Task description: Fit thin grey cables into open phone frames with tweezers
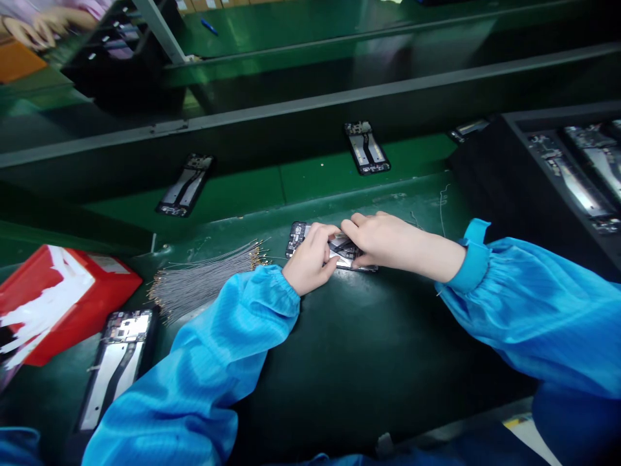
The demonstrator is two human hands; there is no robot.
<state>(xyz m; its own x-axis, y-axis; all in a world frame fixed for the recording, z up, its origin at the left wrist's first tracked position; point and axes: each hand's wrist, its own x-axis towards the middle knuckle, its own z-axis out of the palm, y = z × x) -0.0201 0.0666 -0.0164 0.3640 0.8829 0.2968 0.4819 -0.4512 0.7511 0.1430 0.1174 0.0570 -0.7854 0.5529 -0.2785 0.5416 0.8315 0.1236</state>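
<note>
An opened phone [297, 234] lies on the green bench in front of me, its inner boards and a dark flat cable showing. My left hand [313, 259] is closed on its left half, forefinger and thumb curled across it. On the right half, my right hand [376, 239] has its fingers bent down around the phone, hiding most of that end. Whether a small part is pinched under the fingertips I cannot tell. Beside my left wrist is a bundle of thin grey cables [206, 281] with gold-coloured ends.
Two opened phones, one left [185, 186] and one right [367, 147], lie on the far green strip. Another opened phone [119, 366] is near my left sleeve, below a red box [92, 291]. A black tray [490, 175] holds more at right. Across the bench are another person's hands [41, 29].
</note>
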